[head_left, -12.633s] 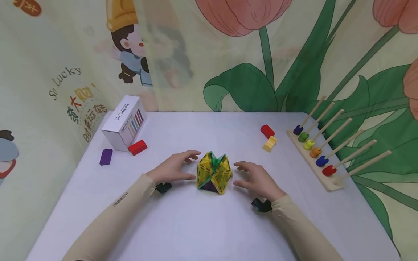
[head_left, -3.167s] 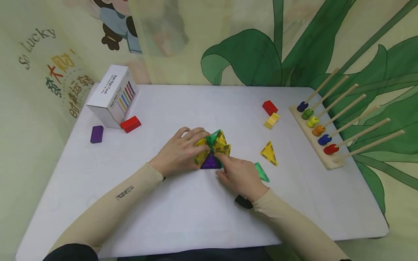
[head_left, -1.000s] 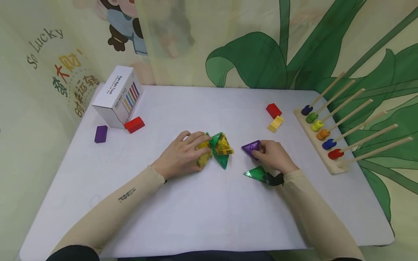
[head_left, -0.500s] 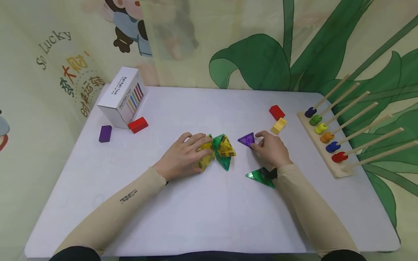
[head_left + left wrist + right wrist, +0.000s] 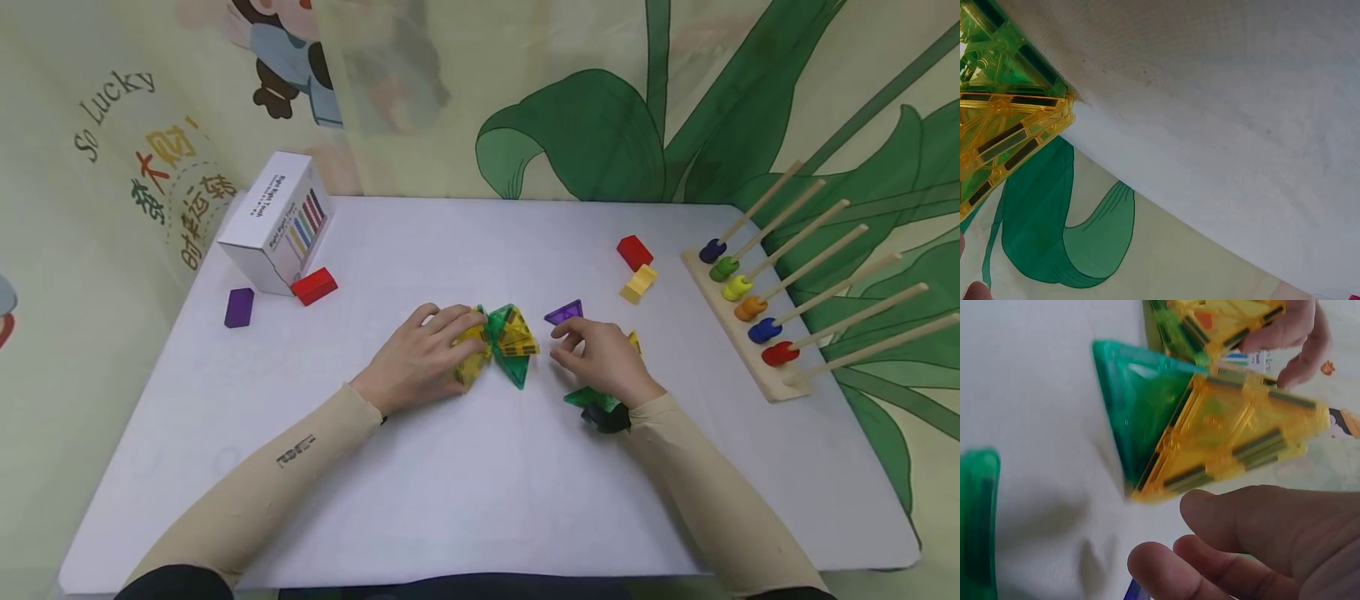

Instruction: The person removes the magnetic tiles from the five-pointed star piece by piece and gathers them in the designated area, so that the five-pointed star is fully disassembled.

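My left hand (image 5: 423, 350) grips the left side of a magnetic tile structure (image 5: 514, 343) made of translucent green and yellow triangles. Its right side stands uncovered, a gap away from my right hand (image 5: 603, 358), whose fingers hold nothing. In the right wrist view, the thumb and fingertips hover below a yellow tile (image 5: 1235, 437) of that structure. A purple triangle tile (image 5: 565, 312) lies on the table just beyond the right fingertips. Under the right wrist, a green triangle tile (image 5: 585, 397) is partly covered. The right hand hides most of a yellow triangle tile (image 5: 635, 342).
At back left stand a white box (image 5: 273, 225), a red block (image 5: 314, 287) and a purple block (image 5: 239, 307). Another red block (image 5: 634, 252) and a yellow block (image 5: 638, 284) lie back right. A wooden peg board (image 5: 742, 329) with coloured beads stands along the right edge.
Several seconds ago the structure was whole; green, yellow and purple triangles have since come off to the right. My right hand has let go of the purple tile and moved back toward the structure.
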Available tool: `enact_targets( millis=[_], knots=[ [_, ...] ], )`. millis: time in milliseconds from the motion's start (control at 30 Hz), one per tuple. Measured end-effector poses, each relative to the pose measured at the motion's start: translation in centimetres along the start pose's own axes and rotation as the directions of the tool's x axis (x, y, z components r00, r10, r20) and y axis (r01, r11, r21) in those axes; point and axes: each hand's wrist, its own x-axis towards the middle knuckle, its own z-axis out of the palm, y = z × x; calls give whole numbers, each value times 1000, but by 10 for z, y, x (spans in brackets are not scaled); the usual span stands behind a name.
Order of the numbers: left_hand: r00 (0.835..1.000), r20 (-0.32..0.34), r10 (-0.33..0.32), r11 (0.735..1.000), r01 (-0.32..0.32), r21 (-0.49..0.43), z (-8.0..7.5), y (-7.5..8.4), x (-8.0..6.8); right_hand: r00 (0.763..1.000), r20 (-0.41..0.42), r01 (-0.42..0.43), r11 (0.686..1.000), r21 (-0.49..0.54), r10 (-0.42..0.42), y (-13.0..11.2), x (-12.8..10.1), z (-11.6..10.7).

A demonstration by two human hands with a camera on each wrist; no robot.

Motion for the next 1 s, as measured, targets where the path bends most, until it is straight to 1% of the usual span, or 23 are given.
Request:
enact_targets(
  millis=[133,267,400,500,600,733,867,933,1000],
  knots=[
    [1000,-6,4,1000,-4,0,0,-2,-1,998,17,58,998,1,-58,-5,-1,5],
    [1000,-21,8,1000,-8,-2,1,-3,-2,996,-9,94,996,-3,-94,-8,4,7],
    [999,-30,11,1000,-11,4,2,-4,-3,993,-47,112,993,31,-110,-12,15,8],
    [1000,-24,18,1000,-18,6,1,-4,-4,992,-52,115,991,63,-112,-15,22,8],
    [1000,-19,21,1000,-21,9,1,-3,-4,992,-58,112,992,65,-109,-17,23,8],
    [1000,-19,14,1000,-14,6,1,-3,-4,996,-66,57,997,54,-54,-17,16,6],
    [1000,-21,3,1000,-4,-27,1,-4,-3,997,-73,-20,999,45,24,-14,-1,7],
    [1000,-22,0,999,-1,-52,1,-5,-2,997,-71,-31,998,48,35,-13,-11,11],
    [1000,-21,-4,997,3,-77,1,-5,-2,999,-50,-12,998,57,15,-15,-22,17]
  ],
)
